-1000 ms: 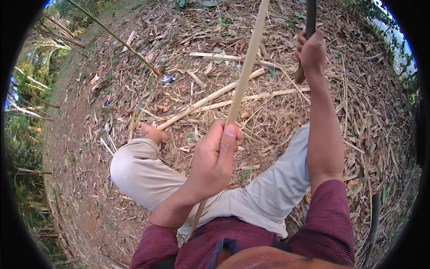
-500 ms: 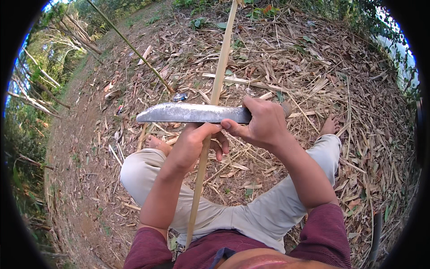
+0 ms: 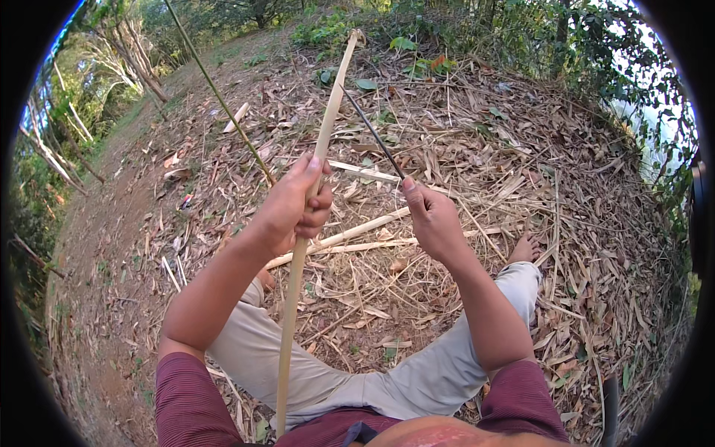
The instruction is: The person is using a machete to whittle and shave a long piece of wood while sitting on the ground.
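Note:
A long pale bamboo strip runs from my lap up and away from me, its far end a little frayed. My left hand is closed around it near its middle. To the right, my right hand grips a large knife, its blade seen edge-on as a thin dark line. The blade slants away and to the left, and its tip appears at the strip's upper part; whether they touch I cannot tell. The knife's handle is mostly hidden in my fist.
Between my spread legs, in pale trousers, several cut bamboo pieces lie on ground covered with dry leaves. A thin green stalk slants up at the left. Shrubs and trees stand at the far edges.
The knife has turned from lying flat across the strip to pointing away edge-on. My hands have separated, and my left hand has moved up and left, wrapping around the strip.

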`<act>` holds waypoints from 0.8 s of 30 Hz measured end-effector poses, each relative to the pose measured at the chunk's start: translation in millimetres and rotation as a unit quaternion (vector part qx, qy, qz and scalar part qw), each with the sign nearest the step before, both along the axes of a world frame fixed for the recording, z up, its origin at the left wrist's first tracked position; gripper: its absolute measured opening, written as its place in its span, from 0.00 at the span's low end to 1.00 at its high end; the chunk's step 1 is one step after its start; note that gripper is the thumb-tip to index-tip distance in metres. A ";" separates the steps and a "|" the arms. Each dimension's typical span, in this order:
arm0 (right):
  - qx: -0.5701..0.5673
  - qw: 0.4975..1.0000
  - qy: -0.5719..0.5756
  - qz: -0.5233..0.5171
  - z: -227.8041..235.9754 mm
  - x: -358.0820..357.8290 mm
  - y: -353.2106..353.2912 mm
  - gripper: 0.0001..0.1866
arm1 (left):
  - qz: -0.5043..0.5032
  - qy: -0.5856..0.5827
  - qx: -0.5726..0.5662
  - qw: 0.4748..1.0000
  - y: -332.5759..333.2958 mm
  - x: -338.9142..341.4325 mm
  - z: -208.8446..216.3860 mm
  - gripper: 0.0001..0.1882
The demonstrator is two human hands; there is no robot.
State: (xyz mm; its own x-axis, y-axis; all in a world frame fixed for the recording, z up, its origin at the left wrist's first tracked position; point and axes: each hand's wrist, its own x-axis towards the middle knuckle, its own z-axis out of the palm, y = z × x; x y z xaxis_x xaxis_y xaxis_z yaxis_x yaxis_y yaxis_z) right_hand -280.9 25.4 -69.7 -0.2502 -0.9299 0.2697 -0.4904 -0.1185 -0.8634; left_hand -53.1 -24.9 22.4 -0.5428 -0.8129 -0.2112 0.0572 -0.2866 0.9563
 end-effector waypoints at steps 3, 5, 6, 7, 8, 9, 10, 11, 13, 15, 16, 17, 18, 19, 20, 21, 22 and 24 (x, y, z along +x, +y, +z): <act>-0.040 0.996 0.058 -0.058 9.3 -7.7 5.8 0.37 | -0.029 0.015 0.019 0.999 22.1 -6.5 -11.3 0.12; -0.072 0.993 0.049 -0.078 16.3 -21.9 7.6 0.34 | -0.049 0.017 0.046 0.998 33.5 -15.6 -15.7 0.11; -0.087 0.992 0.047 -0.085 18.9 -30.6 7.4 0.34 | -0.059 0.007 0.048 0.997 36.0 -18.5 -23.0 0.10; -0.114 0.987 0.060 -0.093 24.6 -33.8 4.9 0.33 | -0.065 -0.005 0.045 0.997 38.0 -17.7 -28.6 0.10; -0.158 0.977 0.097 -0.102 31.0 -44.4 0.0 0.33 | -0.074 -0.014 0.044 0.996 40.8 -19.6 -35.3 0.10; -0.150 0.983 0.052 -0.091 38.5 -56.0 -5.9 0.32 | -0.065 -0.044 0.042 0.996 43.9 -21.3 -40.8 0.10; -0.144 0.986 0.009 -0.080 48.5 -69.4 -10.7 0.32 | -0.079 -0.044 0.051 0.995 46.0 -22.3 -45.3 0.10; -0.135 0.988 -0.018 -0.073 53.9 -83.9 -16.1 0.32 | -0.091 -0.047 0.059 0.993 46.3 -21.9 -50.3 0.10; -0.143 0.984 -0.085 -0.062 50.1 -104.4 -22.7 0.32 | -0.115 -0.057 0.074 0.989 50.5 -26.6 -57.5 0.11; -0.099 0.982 -0.141 -0.079 36.9 -119.1 -23.7 0.31 | -0.146 -0.053 0.101 0.983 58.8 -35.9 -63.2 0.11; -0.075 0.978 -0.178 -0.081 33.3 -112.7 -23.4 0.31 | -0.153 -0.059 0.116 0.980 62.8 -34.9 -66.5 0.11; -0.025 0.974 -0.210 -0.076 36.6 -105.5 -18.6 0.24 | -0.155 -0.068 0.103 0.980 66.5 -34.5 -70.2 0.11; -0.029 0.965 -0.251 -0.063 29.9 -102.1 -23.0 0.21 | -0.155 -0.075 0.110 0.979 66.7 -31.3 -72.0 0.11; -0.033 0.957 -0.285 -0.055 28.0 -103.8 -24.7 0.19 | -0.160 -0.075 0.118 0.977 68.4 -31.6 -73.4 0.11; -0.038 0.946 -0.318 -0.047 26.3 -104.7 -26.0 0.16 | -0.165 -0.074 0.126 0.975 69.5 -31.5 -73.9 0.11; -0.049 0.944 -0.325 -0.041 24.7 -105.6 -26.1 0.15 | -0.163 -0.083 0.128 0.975 69.1 -30.6 -71.4 0.11; -0.050 0.946 -0.315 -0.053 26.7 -103.9 -25.6 0.15 | -0.162 -0.087 0.128 0.975 69.0 -30.4 -71.5 0.11; -0.053 0.951 -0.294 -0.080 29.7 -103.2 -23.4 0.14 | -0.161 -0.097 0.125 0.974 68.3 -29.9 -72.6 0.10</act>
State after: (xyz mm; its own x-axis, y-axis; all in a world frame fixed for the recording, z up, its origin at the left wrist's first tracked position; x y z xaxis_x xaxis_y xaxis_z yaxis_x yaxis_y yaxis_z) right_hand -384.1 2.0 -39.9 -0.5233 -0.8423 0.1294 0.0552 -0.1851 -0.9812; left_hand -83.0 43.4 -50.2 -0.6908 -0.5172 -0.5053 -0.2489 -0.4860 0.8378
